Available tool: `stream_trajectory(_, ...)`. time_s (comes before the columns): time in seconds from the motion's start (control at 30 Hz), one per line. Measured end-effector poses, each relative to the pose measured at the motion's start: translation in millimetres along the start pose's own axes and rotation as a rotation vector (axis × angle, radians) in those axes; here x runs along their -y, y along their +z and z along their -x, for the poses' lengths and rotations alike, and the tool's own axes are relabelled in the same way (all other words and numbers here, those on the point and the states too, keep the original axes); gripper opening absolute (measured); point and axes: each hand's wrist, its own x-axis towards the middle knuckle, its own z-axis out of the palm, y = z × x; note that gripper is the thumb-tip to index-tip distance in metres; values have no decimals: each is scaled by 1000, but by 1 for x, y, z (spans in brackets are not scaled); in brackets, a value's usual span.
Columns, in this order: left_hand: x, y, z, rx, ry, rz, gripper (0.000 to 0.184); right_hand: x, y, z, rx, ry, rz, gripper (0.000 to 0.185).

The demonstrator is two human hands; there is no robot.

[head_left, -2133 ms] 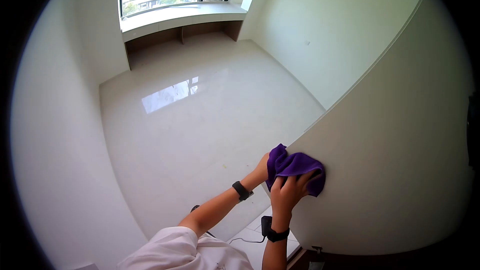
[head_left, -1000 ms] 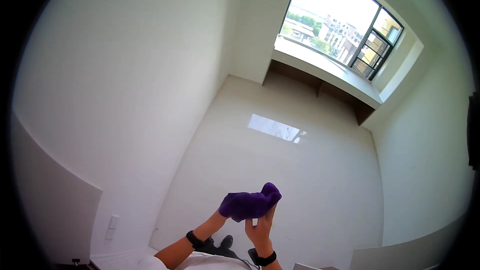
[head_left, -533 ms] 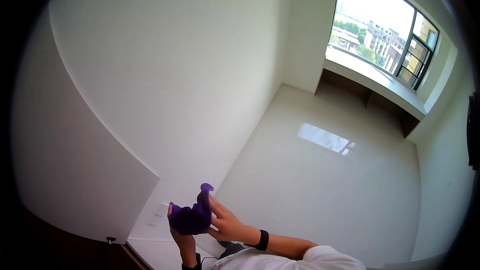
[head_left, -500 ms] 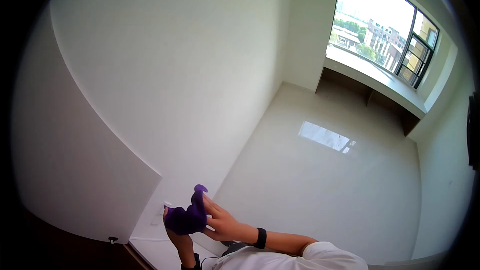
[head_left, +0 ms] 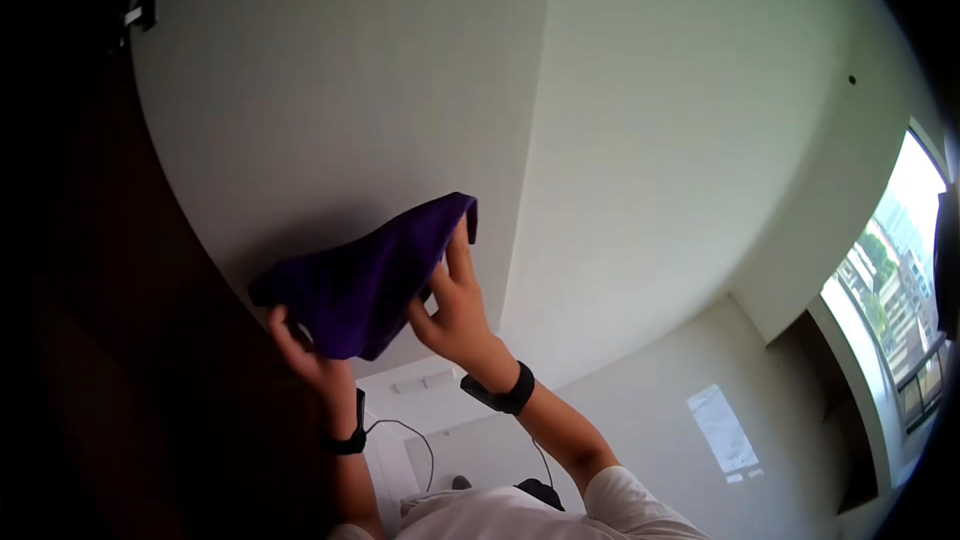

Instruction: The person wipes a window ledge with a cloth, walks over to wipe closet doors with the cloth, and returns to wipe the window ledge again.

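A purple cloth hangs spread between my two hands in front of a pale panel. At its lower left edge, my left hand grips it with curled fingers. On the right side my right hand holds the cloth, its fingers reaching up under a fold at the top corner. Part of the right fingers is hidden by the fabric. The cloth is close to the panel, and whether it touches cannot be made out.
A dark brown surface borders the panel on the left, with black hardware at the top. White wall plates sit low behind my arms. A window and a ledge stand at the right, above a glossy floor.
My view has turned left toward the panel. Both hands have risen, and the cloth, bunched up before, is now spread wider between them.
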Motion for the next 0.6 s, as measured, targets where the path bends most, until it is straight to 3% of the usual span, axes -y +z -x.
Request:
stream_trajectory(0.07,40,-18,-8,165,242,-364,54,-20,29,10,20,94,-12,62)
stream_trajectory(0.13,74,-21,-4,268,368,-552,50,-50,38,25,54,146,24,66)
stream_trajectory(0.27,78,-24,-14,425,458,-706,41,-69,22,17,134,4,272,70)
stream_trajectory(0.43,22,21,-98,238,657,-928,37,-82,-30,-78,38,-196,405,75)
stream_trajectory(0.5,-24,49,-144,85,739,-1020,39,-73,-42,-136,-22,-259,475,66)
stream_trajectory(0.6,-56,55,-124,-33,857,-1027,47,-45,-57,-128,-102,-361,539,58)
